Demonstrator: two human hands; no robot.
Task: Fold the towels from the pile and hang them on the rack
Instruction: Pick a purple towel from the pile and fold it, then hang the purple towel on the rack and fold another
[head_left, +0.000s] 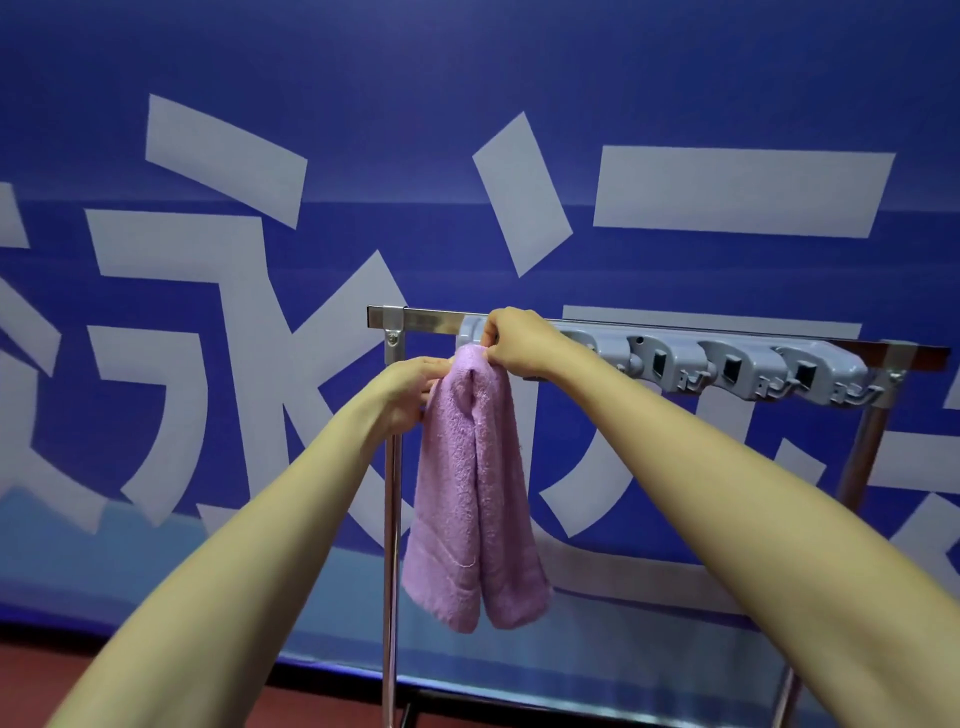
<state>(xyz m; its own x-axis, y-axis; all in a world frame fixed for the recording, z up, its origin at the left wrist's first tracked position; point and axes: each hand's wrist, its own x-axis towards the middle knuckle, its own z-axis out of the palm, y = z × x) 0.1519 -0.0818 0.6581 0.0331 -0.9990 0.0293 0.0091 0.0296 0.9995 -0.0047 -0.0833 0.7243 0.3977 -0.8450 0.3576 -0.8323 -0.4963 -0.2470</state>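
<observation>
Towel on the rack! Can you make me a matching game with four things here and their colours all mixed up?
Things:
1 towel
2 rack bar
3 hook strip
4 wall banner

Colours:
A blue with white shapes
B lilac
C shiny silver
D grey

Pairs: 1-B, 2-C, 3-D, 4-A
</observation>
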